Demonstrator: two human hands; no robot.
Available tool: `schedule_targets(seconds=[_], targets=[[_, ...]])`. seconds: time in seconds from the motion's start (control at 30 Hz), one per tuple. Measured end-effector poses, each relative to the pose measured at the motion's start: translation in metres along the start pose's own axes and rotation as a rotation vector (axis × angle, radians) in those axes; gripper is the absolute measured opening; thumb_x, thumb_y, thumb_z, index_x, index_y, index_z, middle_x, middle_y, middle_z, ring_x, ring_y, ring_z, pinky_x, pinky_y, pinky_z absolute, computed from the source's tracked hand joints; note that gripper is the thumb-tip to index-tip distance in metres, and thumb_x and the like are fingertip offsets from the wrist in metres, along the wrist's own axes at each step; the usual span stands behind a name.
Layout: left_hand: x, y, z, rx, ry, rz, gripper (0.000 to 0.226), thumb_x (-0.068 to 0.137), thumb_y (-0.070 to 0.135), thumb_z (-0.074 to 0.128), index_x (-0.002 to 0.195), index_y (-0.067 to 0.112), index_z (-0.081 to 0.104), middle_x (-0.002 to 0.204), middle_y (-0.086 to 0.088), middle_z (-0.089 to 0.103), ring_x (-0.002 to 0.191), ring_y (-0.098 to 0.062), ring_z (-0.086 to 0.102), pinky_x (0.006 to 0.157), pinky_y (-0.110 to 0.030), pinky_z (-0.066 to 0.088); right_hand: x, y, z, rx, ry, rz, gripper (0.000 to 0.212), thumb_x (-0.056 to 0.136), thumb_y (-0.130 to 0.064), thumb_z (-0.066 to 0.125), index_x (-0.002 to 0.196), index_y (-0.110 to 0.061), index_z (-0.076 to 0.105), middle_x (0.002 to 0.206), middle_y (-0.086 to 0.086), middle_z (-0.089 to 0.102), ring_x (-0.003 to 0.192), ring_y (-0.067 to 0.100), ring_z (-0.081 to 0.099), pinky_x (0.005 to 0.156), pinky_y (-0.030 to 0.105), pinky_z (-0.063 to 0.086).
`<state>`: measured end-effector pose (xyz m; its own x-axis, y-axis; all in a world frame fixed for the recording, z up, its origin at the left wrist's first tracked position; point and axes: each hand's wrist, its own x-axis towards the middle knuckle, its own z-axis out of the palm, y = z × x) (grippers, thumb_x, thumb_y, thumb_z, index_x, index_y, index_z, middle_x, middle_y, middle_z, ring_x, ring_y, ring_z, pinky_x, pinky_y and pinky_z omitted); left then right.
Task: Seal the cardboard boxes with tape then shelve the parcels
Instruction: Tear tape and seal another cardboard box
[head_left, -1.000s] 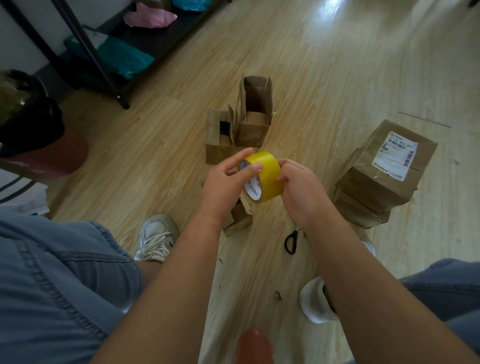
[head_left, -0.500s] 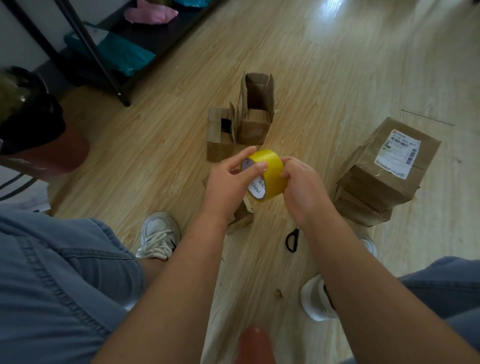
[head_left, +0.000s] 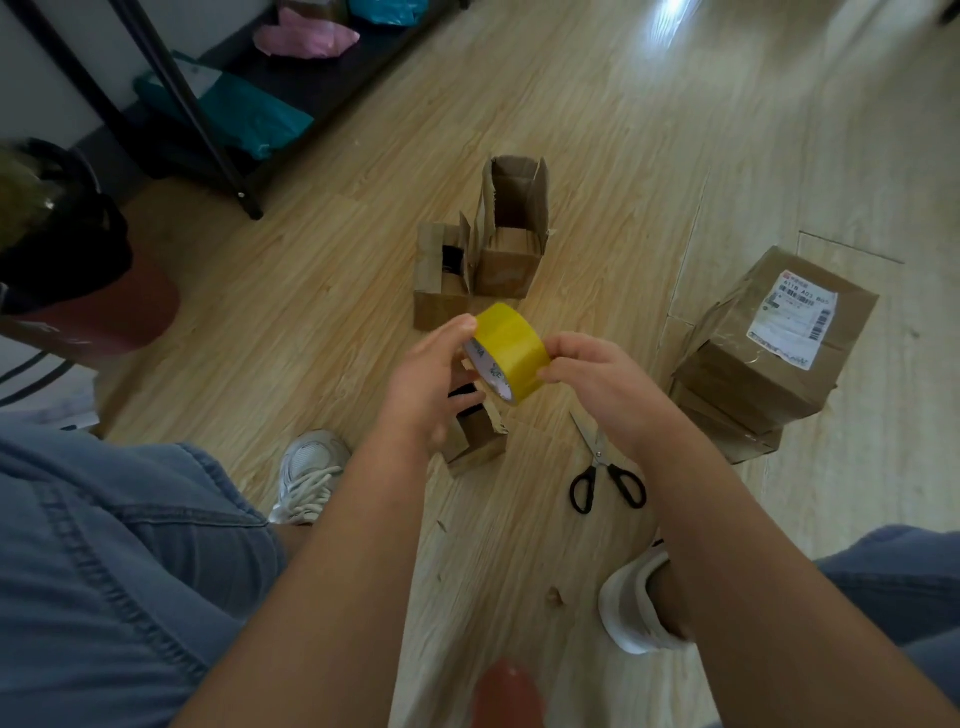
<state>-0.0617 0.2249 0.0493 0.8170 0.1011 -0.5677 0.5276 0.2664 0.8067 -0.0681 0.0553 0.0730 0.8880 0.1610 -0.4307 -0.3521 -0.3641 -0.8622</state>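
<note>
A yellow tape roll (head_left: 511, 348) is held above the floor between both hands. My left hand (head_left: 428, 387) holds its left side, one finger over the top rim. My right hand (head_left: 597, 379) pinches the roll's right edge with its fingertips. Beyond the roll stand two small open cardboard boxes, a tall one (head_left: 511, 234) and a lower one (head_left: 439, 278). A third small open box (head_left: 475, 439) sits below my left hand, partly hidden. A stack of sealed parcels (head_left: 769, 353) with a white label is at the right.
Black-handled scissors (head_left: 602, 473) lie on the wooden floor (head_left: 675, 130) under my right wrist. A black metal shelf (head_left: 218, 124) with teal and pink bags stands at the upper left. My shoes (head_left: 311, 470) and knees frame the workspace.
The roll has turned in my hands, its yellow band now facing up more. My right hand shifted right, uncovering the scissors. The boxes stayed put.
</note>
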Motion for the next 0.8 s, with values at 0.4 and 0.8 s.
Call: schedule_targets(seconds=[0.4, 0.8], targets=[[0.003, -0.008, 0.003, 0.896, 0.139, 0.607, 0.02, 0.093, 0.019, 0.061, 0.108, 0.022, 0.075, 0.106, 0.012, 0.067, 0.087, -0.001, 0.058, 0.072, -0.016, 0.046, 0.004, 0.003, 0.009, -0.21, 0.0, 0.006, 0.019, 0.098, -0.01, 0.051, 0.097, -0.022, 0.066, 0.095, 0.002, 0.064, 0.088, 0.016, 0.059, 0.071, 0.028, 0.045], [0.002, 0.002, -0.002, 1.237, 0.114, 0.621, 0.01, 0.088, 0.02, 0.063, 0.093, 0.018, 0.072, 0.092, 0.006, 0.062, 0.083, -0.012, 0.058, 0.065, -0.023, 0.043, -0.003, -0.001, 0.011, -0.386, -0.091, -0.061, 0.025, 0.097, -0.007, 0.052, 0.086, -0.027, 0.061, 0.086, -0.001, 0.059, 0.071, 0.009, 0.052, 0.059, 0.022, 0.041]])
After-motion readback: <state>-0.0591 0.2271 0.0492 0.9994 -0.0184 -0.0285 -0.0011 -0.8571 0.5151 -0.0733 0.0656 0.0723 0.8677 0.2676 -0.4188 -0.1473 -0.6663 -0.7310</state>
